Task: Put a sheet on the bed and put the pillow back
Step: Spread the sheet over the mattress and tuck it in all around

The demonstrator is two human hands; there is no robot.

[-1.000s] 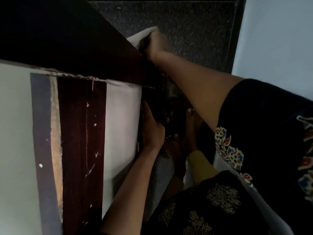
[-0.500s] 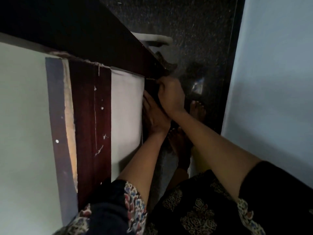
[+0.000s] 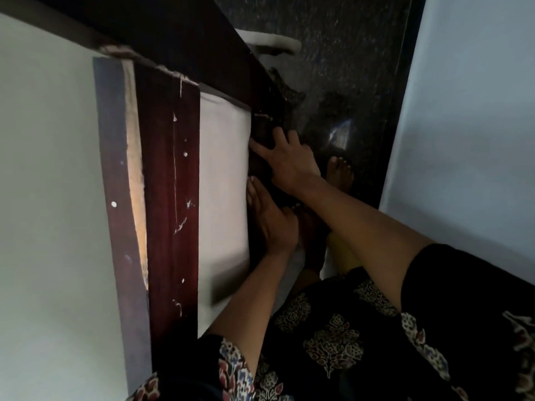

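Note:
A pale sheet with a grey, tan and maroon stripe band covers the bed. Its white edge runs along the mattress side up to the dark wooden bed board. My left hand lies with straight fingers against the mattress side, pressing the sheet edge there. Just above it, my right hand has spread fingers touching the dark bed frame at the corner. A white fold of sheet sticks out beyond the board. No pillow is in view.
A narrow strip of dark speckled floor runs between the bed and a pale blue wall. My bare foot stands in that strip. My dark patterned clothing fills the lower right.
My right hand left the white fold beyond the board, came back to the bed corner and opened its fingers against the frame. My left hand stayed on the mattress side.

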